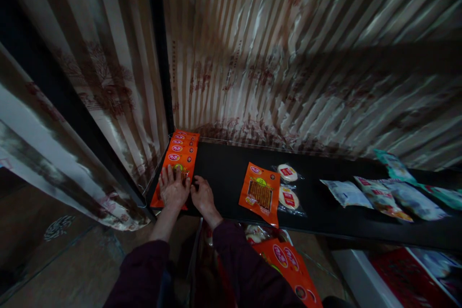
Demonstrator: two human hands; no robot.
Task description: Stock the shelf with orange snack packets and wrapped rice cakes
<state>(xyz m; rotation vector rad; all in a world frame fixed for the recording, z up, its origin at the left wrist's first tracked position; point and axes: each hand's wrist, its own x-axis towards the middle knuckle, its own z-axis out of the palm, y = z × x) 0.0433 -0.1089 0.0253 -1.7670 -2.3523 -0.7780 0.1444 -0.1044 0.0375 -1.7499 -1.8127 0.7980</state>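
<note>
A row of overlapping orange snack packets (176,148) lies at the left end of a black shelf (220,168). My left hand (174,188) rests flat on the front packet, fingers spread and pointing away from me. Just right of that packet, my right hand (202,196) is by its edge with fingers loosely bent. No object shows in the right hand; its fingertips are partly hidden. Farther right lies a single orange snack packet (260,192) with brown strips pictured on it, its lower corner over the shelf's front edge.
Two clear-wrapped round white items (288,172) sit beside the single packet. Several pale and green bags (382,197) lie at the right. Below the shelf are more orange packets (288,269) and a white-and-red box (400,274). Dark posts (160,48) and printed sheeting (252,57) bound the shelf.
</note>
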